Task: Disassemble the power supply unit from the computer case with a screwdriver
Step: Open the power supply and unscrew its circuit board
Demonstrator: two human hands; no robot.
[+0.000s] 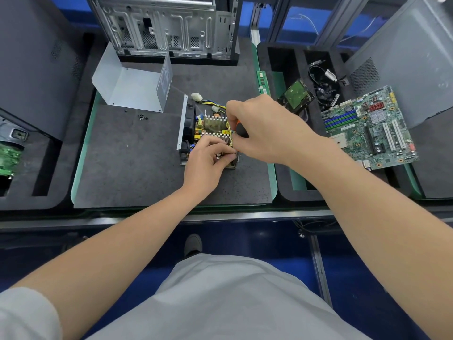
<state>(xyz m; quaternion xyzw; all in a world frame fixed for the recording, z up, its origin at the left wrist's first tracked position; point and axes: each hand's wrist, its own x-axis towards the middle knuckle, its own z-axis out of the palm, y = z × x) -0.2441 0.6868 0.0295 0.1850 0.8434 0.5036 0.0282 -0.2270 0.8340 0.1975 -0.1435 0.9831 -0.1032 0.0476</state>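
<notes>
Gripping a screwdriver [242, 130], the right hand [264, 128] works at the right edge of the open PSU [208, 126].

The PSU lies on the mat right under both hands: bare finned heat sinks, yellow coils and yellow wires, with a black fan along its left side. The right hand's fingers wrap the orange-and-black handle; the tip is hidden behind wires and fingers. The left hand [206, 163], just below that grip, curls its fingers over the PSU's near corner and holds it. Left of the grip and further back stand the bent grey sheet-metal cover [132, 87] and a few small black screws [142, 116] on the speckled dark mat [134, 163]. Behind those stands the stripped metal case [166, 28]. Right of the grip lie a hard drive [295, 96], black cables [323, 87] and a green motherboard [367, 128].
</notes>
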